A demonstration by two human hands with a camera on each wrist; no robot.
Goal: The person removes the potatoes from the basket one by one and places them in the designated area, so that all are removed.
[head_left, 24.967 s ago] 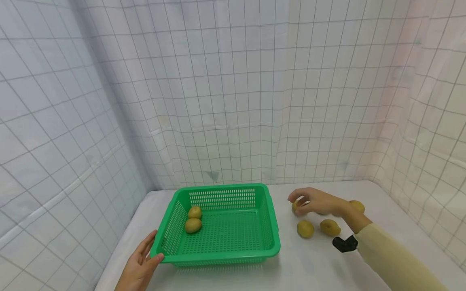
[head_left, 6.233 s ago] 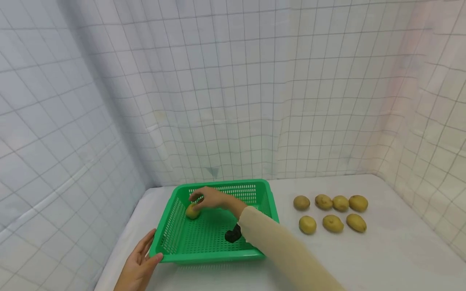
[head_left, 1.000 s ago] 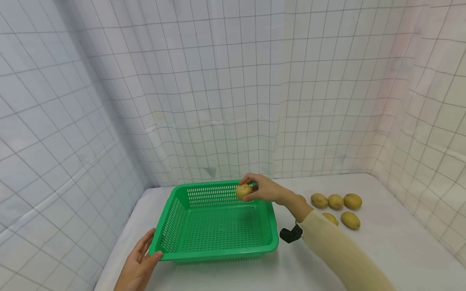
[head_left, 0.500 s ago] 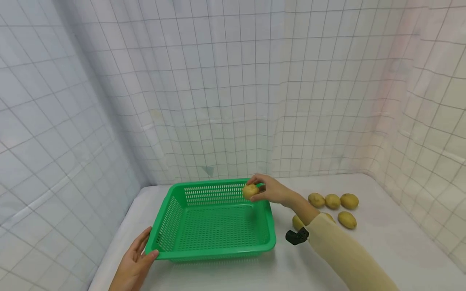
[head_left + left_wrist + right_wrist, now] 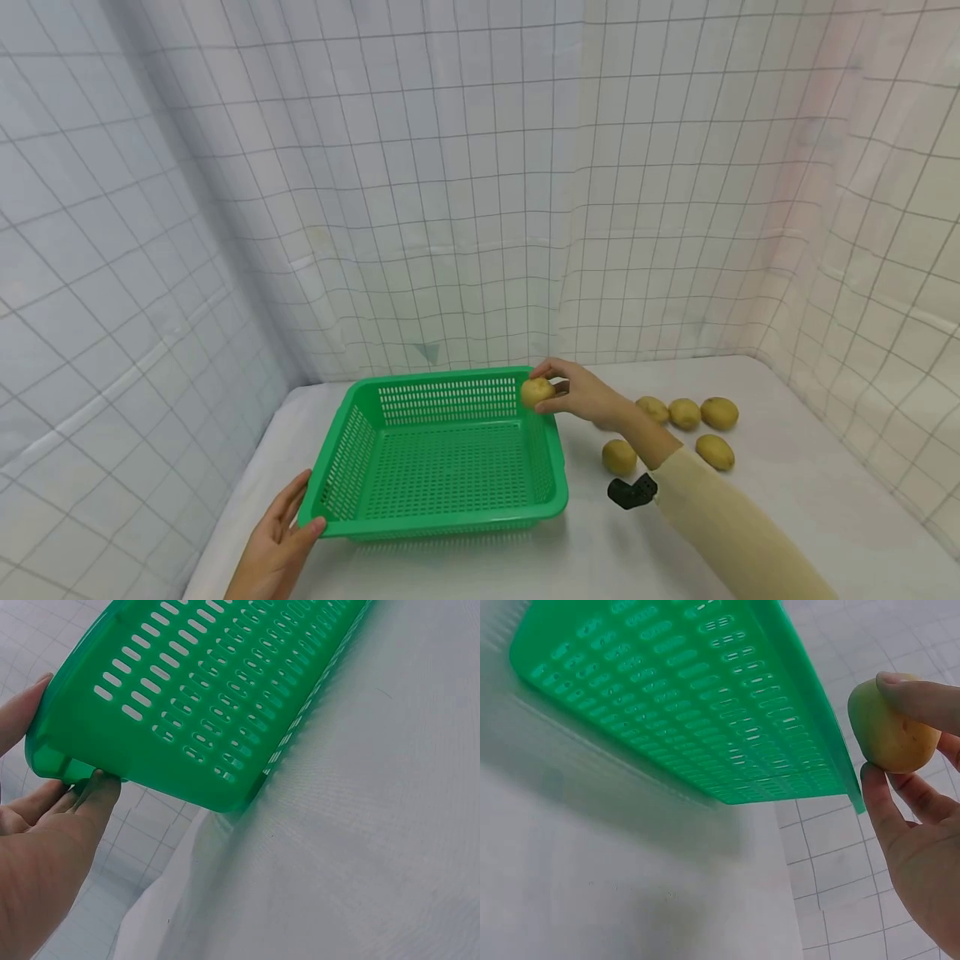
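My right hand (image 5: 588,396) pinches a yellow potato (image 5: 537,392) between thumb and fingers, above the far right corner of the green plastic basket (image 5: 442,525). The right wrist view has this potato (image 5: 896,724) beside the basket's rim, with the thumb on top and fingertips underneath. At the basket's near left corner, my left hand (image 5: 273,542) grips the rim, thumb on top and fingers below. In the left wrist view the fingers (image 5: 97,799) press under the rim of the basket (image 5: 82,742). The slotted basket floor lies bare in the head view.
Several potatoes lie on the white table to the right: one potato (image 5: 618,457) near the basket, another (image 5: 715,452) farther right, and a back row with a potato (image 5: 719,413) at its end. A white gridded curtain (image 5: 450,208) surrounds the table.
Over the last second the right hand carries the potato rightward to the basket's far right corner. Two potatoes sat inside the basket 25 seconds ago; none shows there now. Left hand keeps its grip.
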